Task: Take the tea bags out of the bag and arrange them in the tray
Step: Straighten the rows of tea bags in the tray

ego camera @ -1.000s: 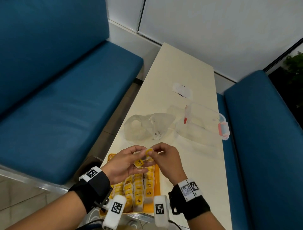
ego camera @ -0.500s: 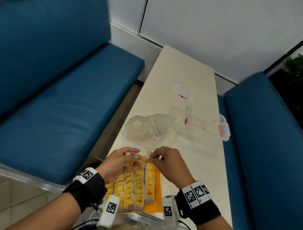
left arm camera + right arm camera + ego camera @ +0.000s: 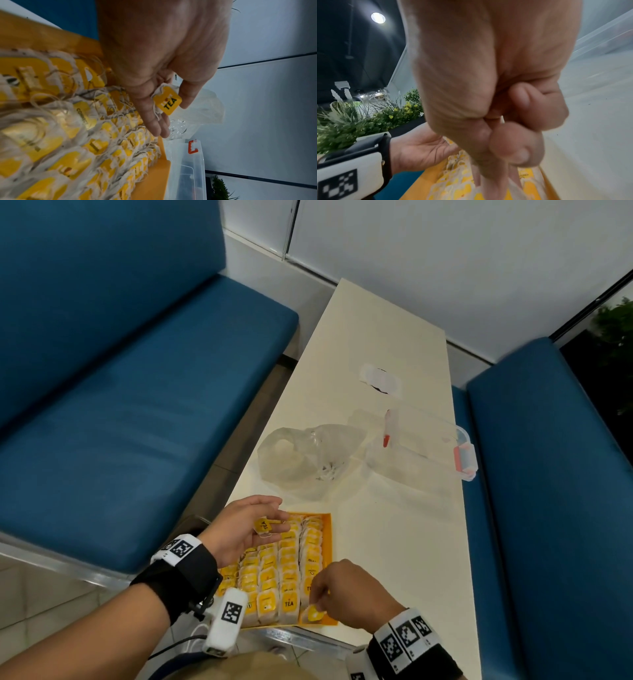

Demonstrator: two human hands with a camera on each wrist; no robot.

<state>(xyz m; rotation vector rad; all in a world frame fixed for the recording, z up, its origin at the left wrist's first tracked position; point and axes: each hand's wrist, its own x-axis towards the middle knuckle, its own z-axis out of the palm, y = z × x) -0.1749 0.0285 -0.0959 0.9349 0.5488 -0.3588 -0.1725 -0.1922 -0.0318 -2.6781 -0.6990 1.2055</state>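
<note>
A yellow tray (image 3: 328,537) at the table's near edge holds rows of several tea bags (image 3: 289,571) with yellow tags. My left hand (image 3: 274,517) hovers palm-up over the tray's far left corner. A tea bag (image 3: 263,525) (image 3: 169,103) marked TEA lies on its fingers, held there by the thumb. My right hand (image 3: 317,603) is at the tray's near right corner, fingers curled, pinching another tea bag (image 3: 313,615) down at the end of the right row. In the right wrist view that bag is blurred under the fingers (image 3: 508,151). The clear plastic bag (image 3: 308,460) lies crumpled beyond the tray.
A clear plastic container (image 3: 424,446) with an orange latch (image 3: 464,458) stands right of the bag, and a white wrapper (image 3: 378,378) lies farther back. Blue benches (image 3: 137,422) flank the narrow cream table (image 3: 394,542) on both sides.
My right hand has come from the tray's far end back to its near right corner with a tea bag. My left hand has turned palm-up and keeps one tea bag.
</note>
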